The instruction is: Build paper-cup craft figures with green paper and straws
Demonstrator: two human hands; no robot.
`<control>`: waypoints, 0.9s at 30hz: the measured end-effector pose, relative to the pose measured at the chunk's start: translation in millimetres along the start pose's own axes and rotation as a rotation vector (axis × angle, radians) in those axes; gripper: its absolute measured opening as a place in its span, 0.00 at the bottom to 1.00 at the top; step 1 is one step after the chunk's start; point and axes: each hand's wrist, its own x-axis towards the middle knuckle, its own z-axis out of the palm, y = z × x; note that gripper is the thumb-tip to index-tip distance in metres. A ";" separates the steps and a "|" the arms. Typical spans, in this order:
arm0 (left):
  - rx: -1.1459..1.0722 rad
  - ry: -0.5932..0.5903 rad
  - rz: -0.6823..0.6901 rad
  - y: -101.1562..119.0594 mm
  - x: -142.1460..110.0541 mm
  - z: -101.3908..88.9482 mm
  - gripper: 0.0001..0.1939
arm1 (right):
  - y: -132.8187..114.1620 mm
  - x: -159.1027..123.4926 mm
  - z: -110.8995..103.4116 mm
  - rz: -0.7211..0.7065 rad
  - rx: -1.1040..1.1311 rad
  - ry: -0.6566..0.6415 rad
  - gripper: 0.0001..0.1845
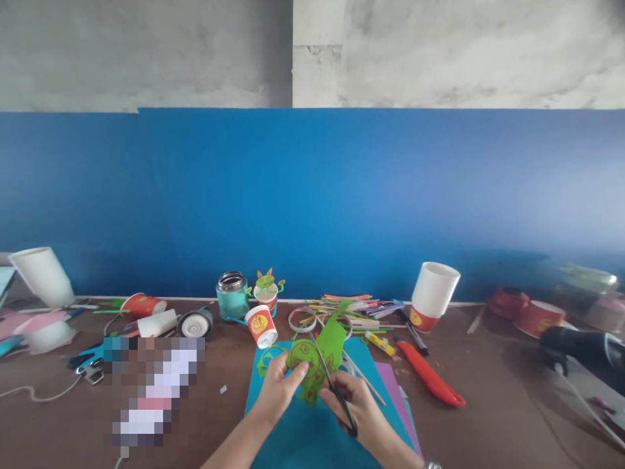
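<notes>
Pinched in my left hand (279, 379) is a piece of green paper (303, 358) with a round face drawn on it in dark lines. My right hand (352, 398) is closed around the dark handles of a pair of scissors (336, 391), whose blades lie at the edge of the drawn circle. More of the green sheet (333, 339) stretches up and right beyond the blades. Beneath both hands lies a blue sheet (293, 436), with a cut green paper scrap (266, 361) on its upper left.
Behind the hands stand a red paper cup (261, 326), a teal jar (233, 299) and a cup with a green paper figure (265, 293). Colored sticks (361, 312), a glue stick (379, 343), a red pouch-like object (430, 374) and stacked white cups (434, 290) sit rightward.
</notes>
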 end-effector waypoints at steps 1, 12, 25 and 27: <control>-0.005 -0.005 -0.004 0.7 0.1 0.0 0.15 | 0.7 0.2 -0.5 0.005 -0.010 0.000 0.25; 0.016 0.148 -0.007 -0.7 0.4 4.0 0.14 | 10.9 1.5 -2.3 0.041 -0.053 -0.032 0.22; 0.092 0.105 -0.039 0.4 -2.4 7.2 0.15 | 5.1 -1.7 0.0 0.005 -0.001 -0.056 0.23; 0.092 0.103 -0.038 1.1 -2.3 7.0 0.16 | 4.5 -1.5 0.2 -0.001 0.012 -0.056 0.24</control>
